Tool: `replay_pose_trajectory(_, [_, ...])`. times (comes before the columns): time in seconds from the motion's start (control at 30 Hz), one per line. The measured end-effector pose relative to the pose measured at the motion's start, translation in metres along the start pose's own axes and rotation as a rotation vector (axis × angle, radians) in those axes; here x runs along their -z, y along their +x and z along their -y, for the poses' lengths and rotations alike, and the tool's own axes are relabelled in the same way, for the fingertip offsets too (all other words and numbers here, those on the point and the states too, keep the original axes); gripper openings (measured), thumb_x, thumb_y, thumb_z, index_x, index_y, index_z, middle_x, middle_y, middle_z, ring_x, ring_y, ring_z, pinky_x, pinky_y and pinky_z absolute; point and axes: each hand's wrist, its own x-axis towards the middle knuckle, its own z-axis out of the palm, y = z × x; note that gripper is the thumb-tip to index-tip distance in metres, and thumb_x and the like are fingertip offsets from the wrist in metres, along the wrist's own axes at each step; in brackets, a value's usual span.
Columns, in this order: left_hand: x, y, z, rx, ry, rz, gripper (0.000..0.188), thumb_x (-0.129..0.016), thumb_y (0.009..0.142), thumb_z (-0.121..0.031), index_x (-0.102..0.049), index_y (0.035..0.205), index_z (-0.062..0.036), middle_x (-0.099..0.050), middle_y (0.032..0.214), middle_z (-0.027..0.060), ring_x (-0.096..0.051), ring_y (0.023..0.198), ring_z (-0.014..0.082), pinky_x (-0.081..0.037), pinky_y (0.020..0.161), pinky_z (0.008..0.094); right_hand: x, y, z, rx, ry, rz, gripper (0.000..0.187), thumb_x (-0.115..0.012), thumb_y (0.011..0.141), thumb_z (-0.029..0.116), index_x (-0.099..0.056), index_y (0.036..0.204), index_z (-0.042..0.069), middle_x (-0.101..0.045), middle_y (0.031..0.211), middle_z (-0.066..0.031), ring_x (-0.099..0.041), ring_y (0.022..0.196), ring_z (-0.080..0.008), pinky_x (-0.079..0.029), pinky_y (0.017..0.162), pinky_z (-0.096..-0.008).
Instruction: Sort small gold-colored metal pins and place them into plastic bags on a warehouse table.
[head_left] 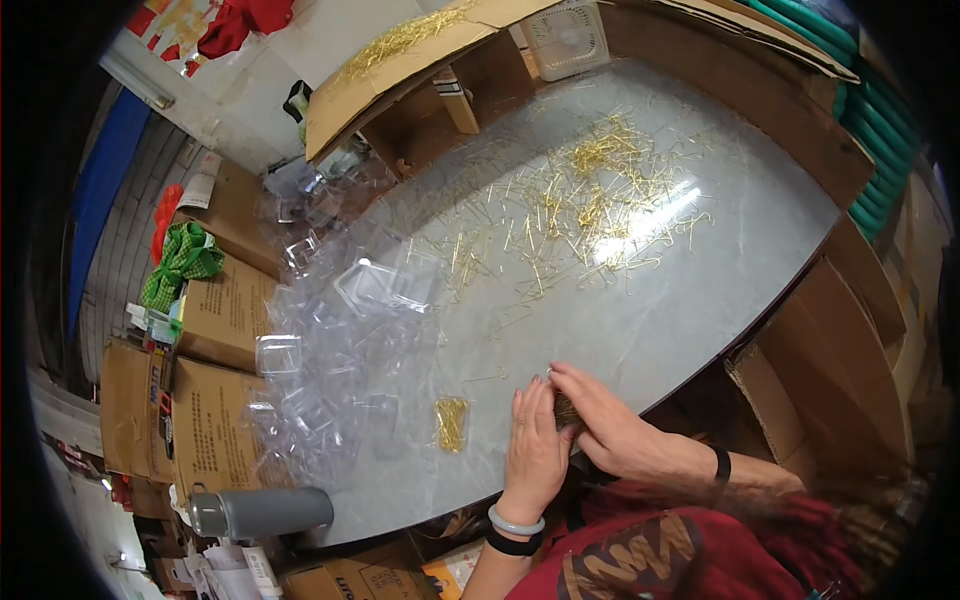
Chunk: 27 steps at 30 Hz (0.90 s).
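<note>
Both the left hand (536,438) and the right hand (612,425) clasp a mostly hidden dark-gold bundle (566,409). Gold wire hooks (450,426) lie in a clear plastic box (465,440) nearby.

On table (600,325), far half: loose wire hooks (605,165). Along left side: heaped plastic boxes (345,325). Right of these, near side: small hook cluster (451,425), then left hand (535,443) and right hand (612,425), part-hidden bundle (565,408) between. Near-left edge: bottle (275,513). Beyond left: cartons (225,325). Far edge: cardboard box (335,125), wire pile (405,42) atop.
</note>
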Motion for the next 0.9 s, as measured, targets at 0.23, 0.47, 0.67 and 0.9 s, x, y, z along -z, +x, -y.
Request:
replay_pose_trajectory(0.23, [0.006, -0.004, 0.002, 0.125, -0.291, -0.040, 0.071, -0.061, 0.101, -0.019, -0.024, 0.157, 0.0051, -0.044, 0.150, 0.0271, -0.043, 0.140, 0.0439, -0.032, 0.119, 0.0524, 0.039, 0.026, -0.008, 0.092, -0.312, 0.339, 0.094, -0.079, 0.079, 0.022, -0.028, 0.154, -0.003, -0.039, 0.154, -0.0260, -0.034, 0.147, -0.0446, -0.025, 0.124, -0.0492])
replay_pose_trajectory(0.47, [0.031, -0.016, 0.010, 0.138, -0.246, 0.002, 0.070, -0.066, 0.098, -0.015, -0.031, 0.156, 0.0018, -0.046, 0.149, 0.0248, -0.045, 0.138, 0.0413, -0.037, 0.115, 0.0451, 0.029, 0.024, -0.020, 0.161, -0.347, 0.243, 0.059, -0.077, 0.084, 0.018, -0.054, 0.137, 0.002, -0.061, 0.124, -0.0139, -0.055, 0.118, -0.0353, -0.043, 0.105, -0.0457])
replay_pose_trajectory(0.67, [0.045, -0.014, -0.001, 0.143, 0.011, 0.047, 0.065, -0.070, 0.090, -0.006, -0.044, 0.149, 0.0034, -0.049, 0.144, 0.0240, -0.050, 0.129, 0.0413, -0.042, 0.108, 0.0458, 0.052, 0.034, -0.020, 0.274, -0.299, 0.346, 0.064, -0.077, 0.084, 0.020, -0.053, 0.140, 0.001, -0.054, 0.142, -0.0189, -0.049, 0.135, -0.0378, -0.038, 0.116, -0.0473])
replay_pose_trajectory(0.9, [0.024, -0.001, -0.019, 0.350, -0.247, -0.084, 0.057, -0.067, 0.088, 0.005, -0.051, 0.143, 0.0030, -0.055, 0.132, 0.0219, -0.065, 0.099, 0.0338, -0.055, 0.084, 0.0384, 0.032, 0.019, -0.014, 0.218, -0.414, 0.325, 0.048, -0.053, 0.093, 0.007, -0.051, 0.139, -0.004, -0.052, 0.146, -0.0207, -0.047, 0.139, -0.0376, -0.035, 0.121, -0.0461])
